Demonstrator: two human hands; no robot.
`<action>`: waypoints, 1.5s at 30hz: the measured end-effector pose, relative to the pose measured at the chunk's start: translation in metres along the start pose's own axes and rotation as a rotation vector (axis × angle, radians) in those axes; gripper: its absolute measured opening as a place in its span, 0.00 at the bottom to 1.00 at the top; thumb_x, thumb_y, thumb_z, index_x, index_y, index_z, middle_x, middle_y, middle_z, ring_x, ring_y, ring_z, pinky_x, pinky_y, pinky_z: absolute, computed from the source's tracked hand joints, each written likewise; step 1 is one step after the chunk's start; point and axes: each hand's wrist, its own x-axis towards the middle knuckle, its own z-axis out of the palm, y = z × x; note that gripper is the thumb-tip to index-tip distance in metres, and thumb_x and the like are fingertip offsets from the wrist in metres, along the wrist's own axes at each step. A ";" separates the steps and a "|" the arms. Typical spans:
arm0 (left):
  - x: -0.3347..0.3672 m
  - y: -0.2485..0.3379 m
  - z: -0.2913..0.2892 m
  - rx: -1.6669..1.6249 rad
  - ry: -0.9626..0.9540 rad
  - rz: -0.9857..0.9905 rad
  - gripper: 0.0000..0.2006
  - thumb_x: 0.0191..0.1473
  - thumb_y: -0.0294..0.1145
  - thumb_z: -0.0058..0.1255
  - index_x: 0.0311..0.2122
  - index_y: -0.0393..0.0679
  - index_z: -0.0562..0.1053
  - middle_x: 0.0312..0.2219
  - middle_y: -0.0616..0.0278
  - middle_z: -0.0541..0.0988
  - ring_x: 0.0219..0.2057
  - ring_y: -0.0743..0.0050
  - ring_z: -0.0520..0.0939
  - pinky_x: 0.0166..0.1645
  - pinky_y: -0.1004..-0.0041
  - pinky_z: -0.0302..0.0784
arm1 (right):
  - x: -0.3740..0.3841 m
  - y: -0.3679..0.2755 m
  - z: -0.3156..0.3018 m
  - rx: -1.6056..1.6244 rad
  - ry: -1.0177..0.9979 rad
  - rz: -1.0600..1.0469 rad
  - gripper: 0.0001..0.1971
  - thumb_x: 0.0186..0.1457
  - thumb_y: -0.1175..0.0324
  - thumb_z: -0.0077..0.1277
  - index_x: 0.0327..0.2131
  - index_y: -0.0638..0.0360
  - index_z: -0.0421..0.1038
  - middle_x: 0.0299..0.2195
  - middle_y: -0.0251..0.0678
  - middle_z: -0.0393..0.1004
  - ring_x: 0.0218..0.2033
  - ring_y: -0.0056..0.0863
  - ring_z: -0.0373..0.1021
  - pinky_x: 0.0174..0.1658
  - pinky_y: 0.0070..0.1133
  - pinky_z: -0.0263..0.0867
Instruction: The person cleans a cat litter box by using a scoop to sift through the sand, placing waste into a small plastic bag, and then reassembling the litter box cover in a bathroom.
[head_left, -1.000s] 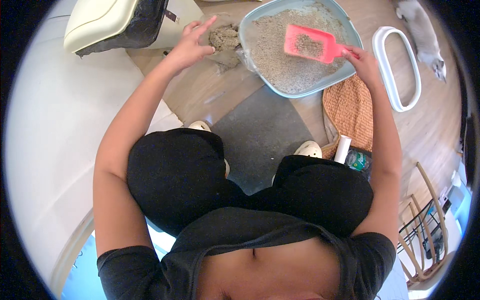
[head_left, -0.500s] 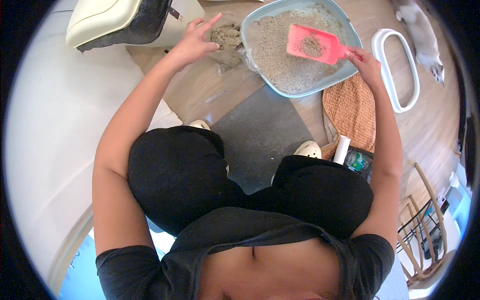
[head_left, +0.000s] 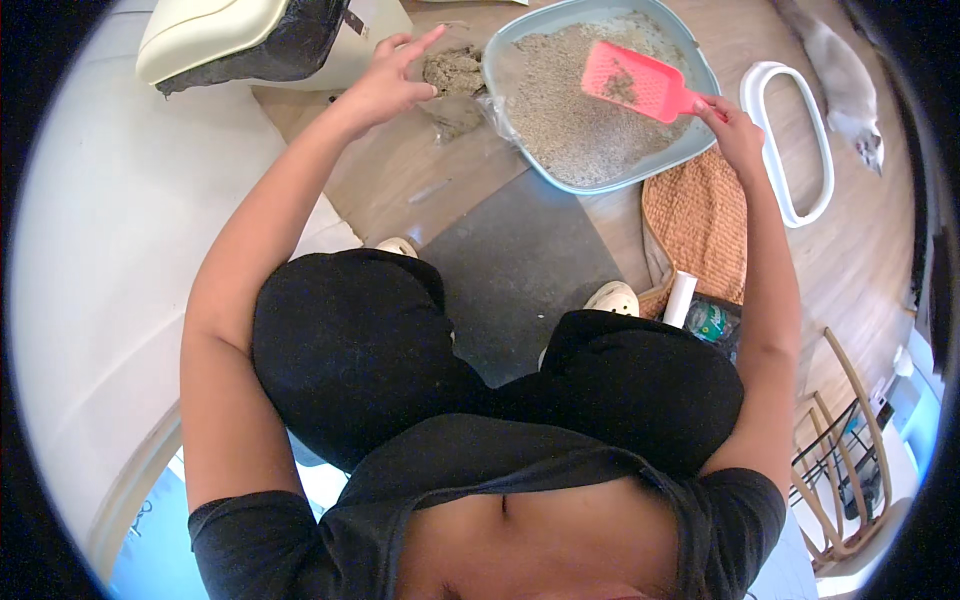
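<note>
My right hand grips the handle of a pink slotted litter scoop, raised over a light-blue litter tray. Some greyish clumps of litter lie on the scoop's blade. Beige granular litter covers much of the tray's bottom. My left hand is open, thumb and forefinger spread beside a clear plastic bag left of the tray. Inside the bag sits a heap of clumped litter. Whether the fingertips touch the bag's edge is hard to make out.
A cream bin with black lining stands at the upper left. Right of the tray lie a white oval frame and a cat. An orange textured mat, a white roll and a dark mat are nearer my feet.
The scoop has shifted slightly right and upward, and less loose litter shows on its blade. My left hand stays in place. The cat's head has moved a little.
</note>
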 end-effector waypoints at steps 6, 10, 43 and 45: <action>-0.002 0.003 0.001 0.006 -0.025 -0.020 0.38 0.44 0.28 0.51 0.61 0.69 0.53 0.59 0.53 0.45 0.54 0.52 0.63 0.40 0.72 0.73 | -0.008 -0.020 -0.010 -0.140 0.041 0.052 0.23 0.51 0.40 0.42 0.43 0.38 0.73 0.34 0.34 0.77 0.40 0.29 0.71 0.45 0.29 0.56; 0.003 -0.001 0.006 -0.056 -0.029 -0.008 0.41 0.42 0.24 0.50 0.62 0.62 0.50 0.60 0.55 0.44 0.55 0.51 0.62 0.41 0.72 0.73 | -0.004 -0.048 -0.015 -0.153 0.136 -0.097 0.21 0.51 0.40 0.41 0.42 0.35 0.74 0.33 0.33 0.76 0.39 0.32 0.71 0.44 0.32 0.55; 0.009 0.006 0.009 -0.267 0.111 -0.087 0.45 0.35 0.15 0.45 0.63 0.47 0.46 0.61 0.56 0.46 0.58 0.51 0.60 0.43 0.73 0.72 | -0.023 -0.005 -0.055 -0.480 0.322 0.264 0.23 0.55 0.43 0.34 0.40 0.43 0.73 0.33 0.42 0.76 0.35 0.42 0.73 0.37 0.37 0.66; 0.010 0.008 0.009 -0.265 0.109 -0.089 0.45 0.35 0.16 0.46 0.63 0.47 0.45 0.61 0.55 0.45 0.58 0.51 0.60 0.43 0.73 0.72 | -0.021 -0.007 -0.063 -0.590 0.264 0.343 0.23 0.56 0.43 0.33 0.42 0.43 0.72 0.35 0.42 0.75 0.37 0.42 0.72 0.38 0.38 0.66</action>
